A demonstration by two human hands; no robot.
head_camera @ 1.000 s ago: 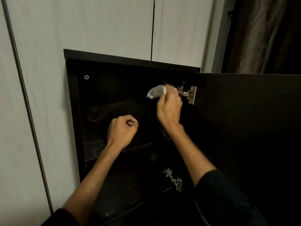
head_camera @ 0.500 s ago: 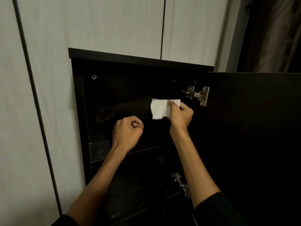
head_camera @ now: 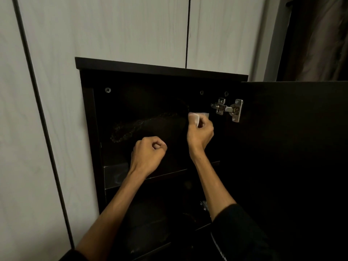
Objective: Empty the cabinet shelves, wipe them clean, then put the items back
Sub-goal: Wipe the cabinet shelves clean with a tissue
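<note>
- White cloth (head_camera: 195,117) sits pinched in the right hand (head_camera: 200,133), high inside the dark cabinet (head_camera: 90,117), just left of the hinge (head_camera: 228,109).
- Left hand (head_camera: 148,154) is fisted, holding nothing, above the shelf (head_camera: 115,174).

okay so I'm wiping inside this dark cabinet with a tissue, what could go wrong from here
The right hand works the white tissue close to the metal hinge; the tissue might snag there, or knuckles could scrape it. A dusty smear remains on the back panel left of the tissue and could be missed in this dim light. The open door stands beside the right arm, so an elbow may bump it.
</note>
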